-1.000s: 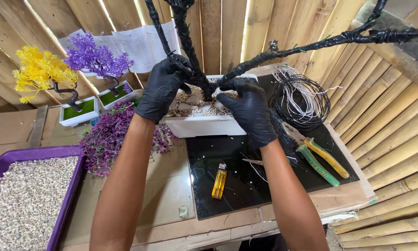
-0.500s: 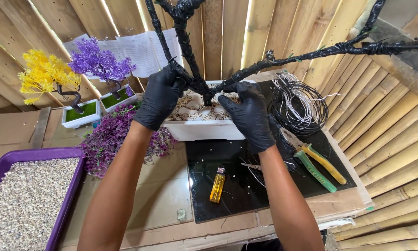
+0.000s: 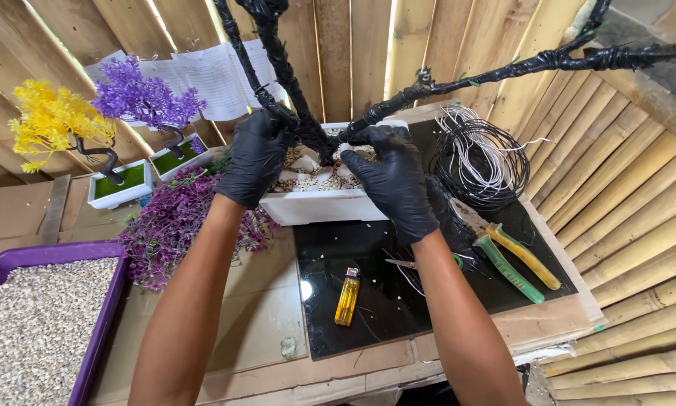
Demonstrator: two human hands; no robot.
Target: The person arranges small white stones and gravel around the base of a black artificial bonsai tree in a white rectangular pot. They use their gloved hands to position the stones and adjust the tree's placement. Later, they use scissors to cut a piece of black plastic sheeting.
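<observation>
My gloved left hand (image 3: 253, 156) and right hand (image 3: 393, 177) grip the black tape-wrapped wire tree trunk (image 3: 308, 128) | stiff, springy, top-heavy; I hold it low, near the white rectangular pebble-filled planter (image 3: 319, 207)

Open passage: bare brown cardboard tabletop (image 3: 255, 316) in front of the white rectangular planter (image 3: 315, 207), between the two forearms.

Obstructions, right: coil of black and white wire (image 3: 477, 158), with green- and yellow-handled pliers (image 3: 514, 259) just in front on the black glossy panel (image 3: 398, 301); yellow lighter (image 3: 347, 296) near its left edge.

Obstructions, left: heap of purple artificial foliage (image 3: 176, 225); purple tray of gravel (image 3: 33, 323).

Overhead: black tape-wrapped branches (image 3: 518, 68) spanning above the planter.

Rear: bamboo slat wall (image 3: 353, 53) closes the bench.
</observation>
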